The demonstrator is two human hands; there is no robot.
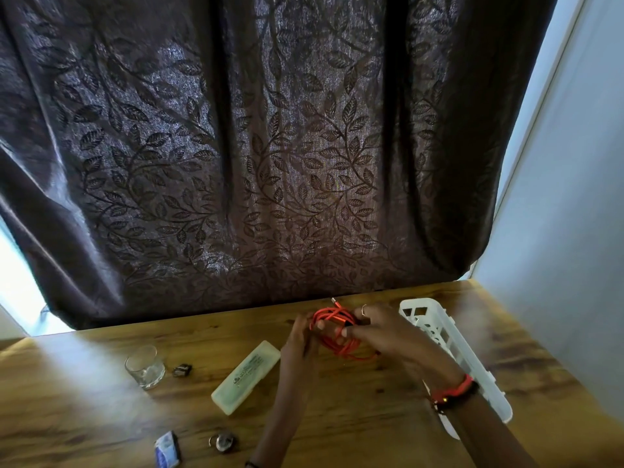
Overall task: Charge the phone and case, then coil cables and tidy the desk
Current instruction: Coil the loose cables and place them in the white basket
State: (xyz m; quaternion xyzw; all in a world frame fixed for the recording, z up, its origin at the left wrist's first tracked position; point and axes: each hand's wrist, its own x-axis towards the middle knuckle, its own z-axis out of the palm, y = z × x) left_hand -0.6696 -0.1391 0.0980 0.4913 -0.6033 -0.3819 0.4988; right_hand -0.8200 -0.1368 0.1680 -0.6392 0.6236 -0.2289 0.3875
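**Both hands on the orange cable**

Head view: the two hands meet over the far middle of the desk (337, 427), and between them sits the orange cable (332, 327), bunched into loose loops. The left hand (300, 342) grips the loops from the near-left side, fingers curled around the strands. The right hand (381, 327) comes in from the right, its fingers closed on the same bundle; a plug end pokes up just beyond the fingertips.

Just right of the right hand lies a white plastic basket (469, 356), running under that forearm. Left of the left hand, a pale green case (246, 381) lies flat at a slant. Further left stands a glass tumbler (145, 366), with a small dark clip (182, 369) just beside it. Near the left forearm sit a padlock (223, 442) and a small blue packet (167, 452).
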